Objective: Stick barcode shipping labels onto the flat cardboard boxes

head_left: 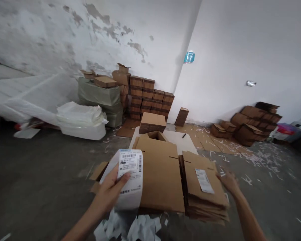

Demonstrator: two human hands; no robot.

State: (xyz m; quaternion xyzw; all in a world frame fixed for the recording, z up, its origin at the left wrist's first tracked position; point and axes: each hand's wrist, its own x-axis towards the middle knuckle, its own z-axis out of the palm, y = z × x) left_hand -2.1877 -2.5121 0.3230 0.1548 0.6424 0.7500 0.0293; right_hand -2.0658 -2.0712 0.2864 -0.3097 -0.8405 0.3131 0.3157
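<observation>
My left hand (112, 190) is closed around a roll of printed shipping labels (131, 167), thumb across the printed face. The labels hang in front of a stack of flattened cardboard boxes (160, 170) on the table. To the right lies a second stack of flattened boxes (203, 160). A white shipping label (204, 180) lies on its top box, slightly slanted. Beside that stack's right edge is my right hand (228, 180), somewhat blurred, fingers apart. Whether its fingertips touch the cardboard I cannot tell.
A white table (180, 140) carries a bundle of cardboard (153, 122) and a dark pen (184, 135). Crumpled white paper (142, 229) is below the near edge. Stacked cartons (150, 97) line the wall; more boxes (256, 122) and paper scraps (266, 160) lie right.
</observation>
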